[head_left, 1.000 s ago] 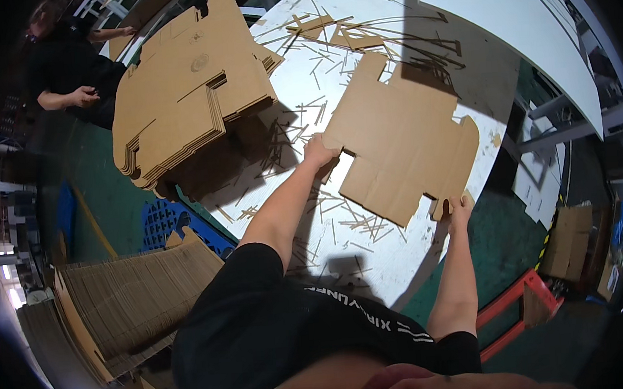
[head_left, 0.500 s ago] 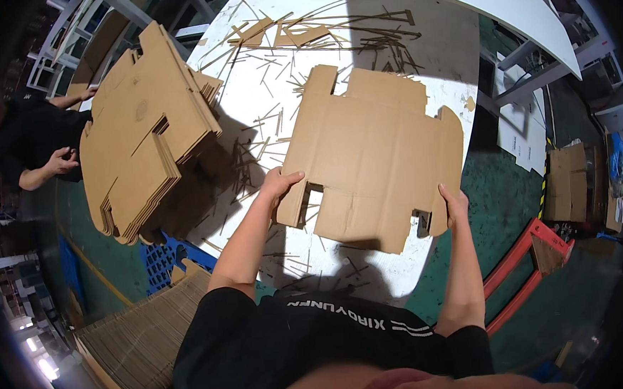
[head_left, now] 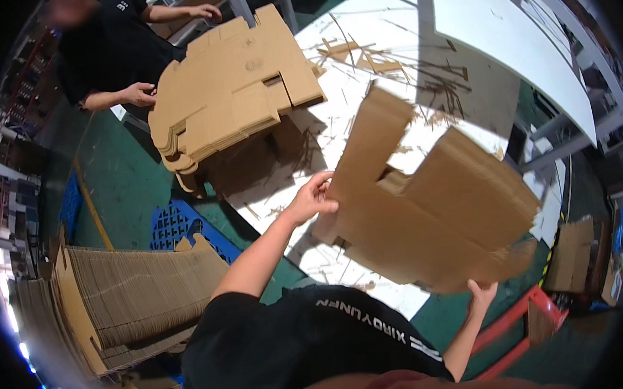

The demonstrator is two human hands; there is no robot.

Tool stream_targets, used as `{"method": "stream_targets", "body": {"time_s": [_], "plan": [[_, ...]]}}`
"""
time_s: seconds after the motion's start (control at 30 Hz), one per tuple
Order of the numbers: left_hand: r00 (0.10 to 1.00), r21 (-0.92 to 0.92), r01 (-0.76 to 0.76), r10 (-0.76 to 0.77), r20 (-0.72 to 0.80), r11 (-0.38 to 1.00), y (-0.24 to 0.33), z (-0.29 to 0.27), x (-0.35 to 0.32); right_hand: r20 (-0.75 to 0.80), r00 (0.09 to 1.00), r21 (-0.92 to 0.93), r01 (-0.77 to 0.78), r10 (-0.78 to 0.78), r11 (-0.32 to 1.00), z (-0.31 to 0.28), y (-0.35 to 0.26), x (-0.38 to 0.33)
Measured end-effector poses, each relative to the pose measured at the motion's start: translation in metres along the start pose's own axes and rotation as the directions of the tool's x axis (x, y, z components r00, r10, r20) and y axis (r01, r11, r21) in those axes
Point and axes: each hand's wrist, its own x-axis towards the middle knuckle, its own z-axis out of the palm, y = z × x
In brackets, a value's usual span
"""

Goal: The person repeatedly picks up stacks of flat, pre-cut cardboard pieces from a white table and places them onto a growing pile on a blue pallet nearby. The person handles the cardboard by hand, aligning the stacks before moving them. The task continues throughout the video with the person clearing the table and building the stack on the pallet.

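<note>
I hold a flat die-cut cardboard blank up in the air over the white table, tilted, with one flap bent upward. My left hand grips its left edge. At the lower right corner my right hand holds the bottom edge from below. A tall stack of similar brown cardboard blanks lies on the table's left end, apart from my hands.
Thin cardboard strips litter the table. Another person stands at the far left by the stack. A pile of flat cardboard lies on a blue pallet at my left. A red frame stands at lower right.
The blank has been lifted off the table and turned toward me, one flap now folding up. My view has swung left, showing the stack and the other person more fully.
</note>
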Motion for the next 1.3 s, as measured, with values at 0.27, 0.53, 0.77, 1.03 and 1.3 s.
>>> {"method": "stream_targets", "body": {"time_s": [0.27,0.53,0.77,1.03,1.3], "plan": [[0.997,0.125,0.028,-0.018,-0.080,0.992,0.018,0.012,-0.073,0.040,0.998,-0.013,-0.053,0.053,0.999,-0.016,-0.011,-0.059],[0.981,-0.451,-0.040,-0.051,-0.188,0.892,0.007,0.001,-0.103,-0.014,0.999,0.073,0.046,-0.045,0.996,-0.018,0.001,-0.075],[0.803,0.101,-0.259,0.272,-0.530,0.961,0.012,-0.057,-0.111,0.112,0.981,-0.006,0.162,-0.160,0.987,-0.034,0.009,-0.091],[0.982,0.064,-0.184,0.187,-0.035,0.981,0.080,0.005,-0.144,0.029,0.995,0.044,0.099,-0.101,0.994,-0.045,0.028,-0.089],[0.898,0.069,-0.390,0.395,-0.193,0.918,0.062,0.049,-0.119,-0.053,0.999,0.164,-0.004,0.013,0.986,-0.046,0.018,-0.102]]}}
